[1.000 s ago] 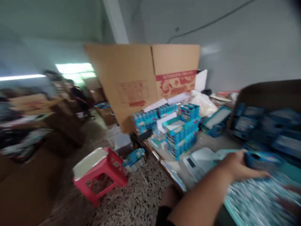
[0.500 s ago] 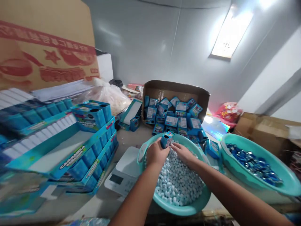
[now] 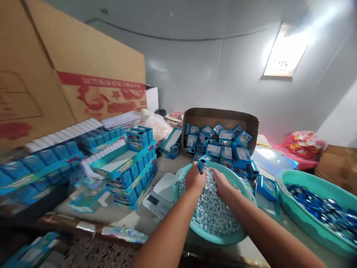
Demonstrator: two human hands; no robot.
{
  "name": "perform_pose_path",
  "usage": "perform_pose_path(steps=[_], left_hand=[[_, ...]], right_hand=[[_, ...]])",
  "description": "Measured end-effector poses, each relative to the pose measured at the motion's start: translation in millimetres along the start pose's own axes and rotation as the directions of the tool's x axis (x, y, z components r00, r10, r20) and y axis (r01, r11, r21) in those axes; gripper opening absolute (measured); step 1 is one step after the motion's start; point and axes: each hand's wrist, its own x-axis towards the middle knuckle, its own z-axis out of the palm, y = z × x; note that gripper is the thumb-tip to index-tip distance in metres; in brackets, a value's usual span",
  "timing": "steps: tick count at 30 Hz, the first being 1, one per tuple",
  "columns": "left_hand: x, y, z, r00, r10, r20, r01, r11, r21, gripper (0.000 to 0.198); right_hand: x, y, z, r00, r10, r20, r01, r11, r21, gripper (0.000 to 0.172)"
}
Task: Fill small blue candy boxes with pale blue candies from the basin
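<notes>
My left hand (image 3: 194, 178) is wrapped round a small blue box (image 3: 203, 162) with a dark round opening on its top, held over the back left part of a teal basin (image 3: 214, 239). Small pale blue and white pieces (image 3: 213, 212) fill much of that basin. To the right of the box, my right hand (image 3: 221, 181) reaches into the pieces, its fingertips partly buried, so what they hold is hidden. Just behind the basin, an open brown carton (image 3: 220, 114) lies with many similar blue boxes (image 3: 213, 150) in and before it.
A white scale (image 3: 158, 201) sits left of the basin. Farther left are stacked blue display trays (image 3: 131, 163) and a large cardboard box (image 3: 103, 70). At the right, another teal basin (image 3: 315, 182) holds shiny blue pieces (image 3: 318, 203). The table's front edge (image 3: 97, 229) runs below.
The view has turned left and tilted up. My right hand has moved from beside the small box down into the pieces. My left hand still holds the box.
</notes>
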Motion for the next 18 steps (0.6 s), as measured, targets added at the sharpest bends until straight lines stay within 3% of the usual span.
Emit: perform_pose_path(steps=[3, 8, 12, 18], left_hand=[[-4, 1, -2.4, 0.999, -0.001, -0.045, 0.001, 1.000, -0.005, 0.026], [-8, 1, -6.3, 0.992, 0.045, -0.116, -0.046, 0.999, -0.009, 0.025], [-6, 3, -7.7, 0.986, 0.068, -0.152, -0.068, 0.998, 0.004, 0.033], [-3, 15, -4.7, 0.996, 0.051, -0.076, -0.056, 0.996, -0.065, 0.026]], right_hand=[[-14, -11, 3, 0.991, 0.102, 0.082, -0.107, 0.992, 0.061, 0.024], [-28, -27, -4, 0.926, 0.228, 0.302, -0.278, 0.952, 0.131, 0.029], [-25, -27, -6, 0.908, 0.273, 0.319, -0.336, 0.927, 0.164, 0.029], [-20, -21, 0, 0.908, 0.217, 0.358, -0.319, 0.912, 0.256, 0.027]])
